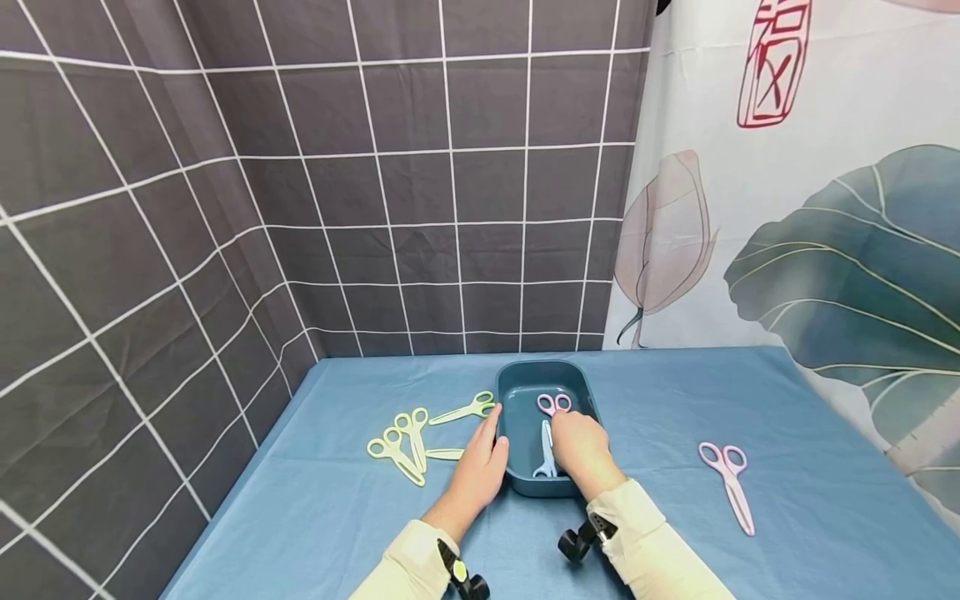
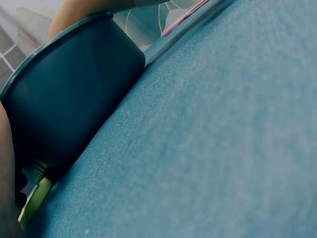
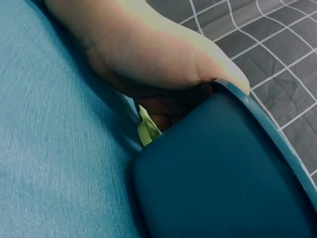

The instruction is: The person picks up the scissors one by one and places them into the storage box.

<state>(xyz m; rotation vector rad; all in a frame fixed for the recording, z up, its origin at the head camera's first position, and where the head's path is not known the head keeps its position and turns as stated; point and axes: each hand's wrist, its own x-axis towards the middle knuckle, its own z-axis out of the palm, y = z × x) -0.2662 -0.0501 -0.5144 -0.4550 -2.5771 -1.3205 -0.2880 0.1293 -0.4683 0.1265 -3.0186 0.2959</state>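
Teal tray (image 1: 525,417): set on the blue tablecloth (image 1: 330,517) straight before the person, a spot that I take to suit both arms.
Left hand (image 1: 477,468): fingers extended and laid along the tray's left wall; from where I stand it looks like bracing, so the tray won't slide.
Right hand (image 1: 583,443): in over the tray's right wall, fingers curled; it seems to grip the pink scissors in the tray (image 1: 553,405), though its fingertips are hidden from me.
Loops of that pair: pointing away from the person, just past the knuckles, perhaps because the hold is below them.
Blue scissors (image 1: 547,442): lying in the tray beside the right hand, loops towards the person.
Yellow-green scissors (image 1: 417,450): four show left of the tray, loosely grouped, one partly hidden by the left hand.
Lone pink scissors (image 1: 735,492): on the cloth to the right, well apart, probably within right-arm reach.
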